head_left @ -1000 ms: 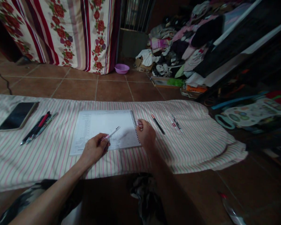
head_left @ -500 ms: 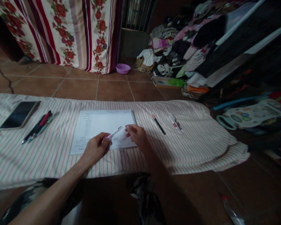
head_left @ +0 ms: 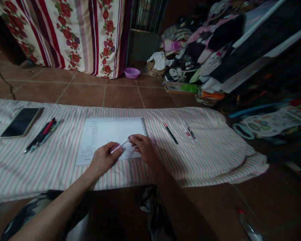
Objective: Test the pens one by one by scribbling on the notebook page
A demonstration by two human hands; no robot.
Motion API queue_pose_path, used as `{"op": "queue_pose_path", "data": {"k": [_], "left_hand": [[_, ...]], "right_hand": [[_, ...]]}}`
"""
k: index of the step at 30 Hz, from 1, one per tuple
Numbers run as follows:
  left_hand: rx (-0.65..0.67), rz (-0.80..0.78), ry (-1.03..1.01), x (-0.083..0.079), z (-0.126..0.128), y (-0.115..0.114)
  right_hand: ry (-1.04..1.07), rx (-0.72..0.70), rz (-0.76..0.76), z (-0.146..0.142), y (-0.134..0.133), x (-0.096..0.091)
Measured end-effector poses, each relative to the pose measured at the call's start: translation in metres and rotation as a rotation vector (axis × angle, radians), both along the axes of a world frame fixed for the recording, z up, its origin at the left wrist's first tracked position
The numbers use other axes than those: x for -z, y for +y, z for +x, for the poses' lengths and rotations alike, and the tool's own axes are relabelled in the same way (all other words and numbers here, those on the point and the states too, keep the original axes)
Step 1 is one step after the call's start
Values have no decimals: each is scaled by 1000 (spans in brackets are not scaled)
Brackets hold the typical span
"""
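— How many pens were in the hands?

— One. The left hand (head_left: 104, 160) was closed around the near end of a white and pink plastic pen (head_left: 119, 146). The right hand (head_left: 144, 147) pinched its far tip in a narrow grip. The pen was held just above the one white spiral-bound paper notebook (head_left: 107, 130).

— And lying loose?

— Right of the notebook, on the pink-and-green striped cloth (head_left: 210, 150), lay one black pen with a red end (head_left: 170, 133). Two thin white pens (head_left: 189, 134) lay further right. On the left lay a cluster of dark and red pens (head_left: 41, 135), packed too close to count, perhaps three or four.

— Anything else?

— One black slab-shaped phone (head_left: 21, 122) at the far left, and one small purple plastic bowl (head_left: 131, 73) far off on the floor tiles.
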State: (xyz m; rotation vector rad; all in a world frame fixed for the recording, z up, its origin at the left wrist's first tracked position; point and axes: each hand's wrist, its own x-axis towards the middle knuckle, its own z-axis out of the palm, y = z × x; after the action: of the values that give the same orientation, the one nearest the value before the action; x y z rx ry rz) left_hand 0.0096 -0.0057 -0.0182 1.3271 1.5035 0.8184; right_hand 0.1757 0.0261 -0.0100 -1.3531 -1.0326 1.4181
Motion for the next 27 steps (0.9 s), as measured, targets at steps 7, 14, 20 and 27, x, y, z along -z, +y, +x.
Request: {"op": "queue_pose_path", "data": {"k": [7, 14, 20, 27], "left_hand": [[83, 128, 217, -8, -4, 0], [141, 235, 438, -14, -4, -1], [177, 229, 588, -18, -2, -3], [186, 187, 753, -21, -5, -5]], "right_hand": [[54, -49, 31, -4, -3, -1], [21, -47, 25, -9, -6, -3], [-4, 38, 29, -6, -3, -6], [-428, 69, 120, 11, 8, 2]]}}
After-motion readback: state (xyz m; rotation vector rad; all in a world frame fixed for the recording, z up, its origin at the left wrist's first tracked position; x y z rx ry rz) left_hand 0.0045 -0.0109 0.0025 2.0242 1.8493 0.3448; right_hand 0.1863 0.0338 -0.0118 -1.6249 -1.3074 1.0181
